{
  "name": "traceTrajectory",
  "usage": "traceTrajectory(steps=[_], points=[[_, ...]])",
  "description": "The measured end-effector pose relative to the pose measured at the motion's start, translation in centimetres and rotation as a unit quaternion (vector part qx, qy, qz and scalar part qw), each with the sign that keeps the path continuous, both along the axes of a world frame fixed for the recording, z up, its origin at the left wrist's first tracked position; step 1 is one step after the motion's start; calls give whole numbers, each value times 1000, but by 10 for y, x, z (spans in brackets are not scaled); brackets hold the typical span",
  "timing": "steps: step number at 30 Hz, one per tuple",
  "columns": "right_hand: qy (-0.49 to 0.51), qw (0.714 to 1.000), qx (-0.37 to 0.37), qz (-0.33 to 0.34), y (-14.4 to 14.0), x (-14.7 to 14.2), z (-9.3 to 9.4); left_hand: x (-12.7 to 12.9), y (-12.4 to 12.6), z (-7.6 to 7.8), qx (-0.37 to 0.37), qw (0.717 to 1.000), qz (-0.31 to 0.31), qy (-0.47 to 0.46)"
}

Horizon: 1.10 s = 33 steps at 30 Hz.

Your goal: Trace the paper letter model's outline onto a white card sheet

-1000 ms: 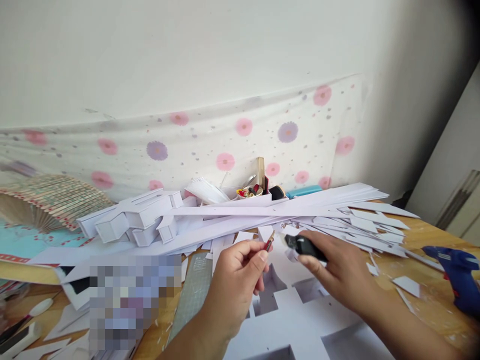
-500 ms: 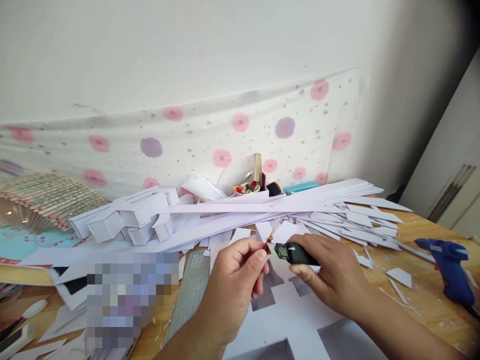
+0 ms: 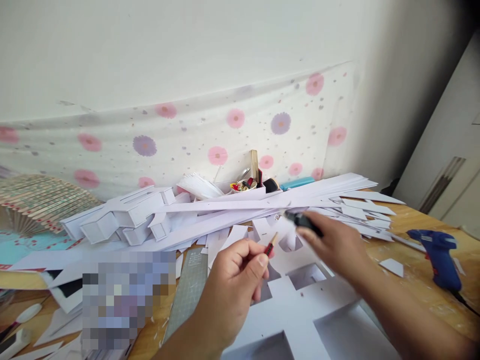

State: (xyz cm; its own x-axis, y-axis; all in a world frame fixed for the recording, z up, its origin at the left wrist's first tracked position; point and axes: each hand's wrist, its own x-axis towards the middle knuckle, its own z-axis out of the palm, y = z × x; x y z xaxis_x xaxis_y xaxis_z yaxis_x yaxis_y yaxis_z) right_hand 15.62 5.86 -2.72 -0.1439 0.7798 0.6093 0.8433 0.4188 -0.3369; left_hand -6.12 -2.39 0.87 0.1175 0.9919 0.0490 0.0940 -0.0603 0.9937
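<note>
Between thumb and fingers, my left hand [image 3: 238,280] pinches a short red-and-black pencil [image 3: 269,247]. Its bare wooden tip points up and away from me; the rest is hidden in the hand. My right hand [image 3: 333,242] is wrapped round a black utility knife [image 3: 303,222], held beyond the pencil and to its right, apart from it. The knife's blade is too blurred to make out. Under both hands lies a white board model [image 3: 296,305] with rectangular openings, dotted with a few small dark shavings.
A blue glue gun [image 3: 437,255] lies at the right. White board strips [image 3: 360,222] and a white block model [image 3: 131,215] stretch across the back. A green cutting mat [image 3: 189,285], folding fan [image 3: 45,202] and filled cup [image 3: 245,186] are also there.
My right hand has swung the knife away from the pencil, forward and up. The pencil's tip is now uncovered, and my left hand stays nearly in place. The view has shifted slightly.
</note>
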Motion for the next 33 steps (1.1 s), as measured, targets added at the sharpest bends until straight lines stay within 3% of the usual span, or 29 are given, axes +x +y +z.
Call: traceTrajectory(steps=[2, 4, 6, 8, 11, 13, 24, 27, 30, 32, 33], points=[[22, 989, -76, -123, 15, 16, 3, 1, -1, 0, -8, 1000, -3, -2], [36, 981, -96, -164, 21, 25, 4, 1, -1, 1, -6, 1000, 5, -6], [34, 990, -73, -119, 15, 21, 4, 1, 1, 2, -3, 1000, 11, -8], [15, 999, -31, -13, 0, 8, 2, 0, 3, 3, 4, 1000, 15, -5], [-14, 990, 24, 137, -22, -15, -1, -2, 6, 4, 13, 999, 30, 4], [-19, 982, 35, 184, -31, -23, -2, -2, 6, 4, 20, 999, 32, 11], [-39, 982, 60, 177, -35, -28, -2, -3, 3, 3, 19, 999, 19, 22], [-39, 992, 40, 114, -20, -17, -1, -1, -1, 2, -3, 1000, 7, 10], [2, 993, -80, -83, 5, 9, 4, 0, -3, 2, -26, 999, -14, 16], [25, 981, -110, -160, 17, 24, 7, 0, -3, 1, -26, 999, -2, 19], [30, 980, -105, -168, 18, 27, 7, 0, -1, 1, -24, 1000, 12, 16]])
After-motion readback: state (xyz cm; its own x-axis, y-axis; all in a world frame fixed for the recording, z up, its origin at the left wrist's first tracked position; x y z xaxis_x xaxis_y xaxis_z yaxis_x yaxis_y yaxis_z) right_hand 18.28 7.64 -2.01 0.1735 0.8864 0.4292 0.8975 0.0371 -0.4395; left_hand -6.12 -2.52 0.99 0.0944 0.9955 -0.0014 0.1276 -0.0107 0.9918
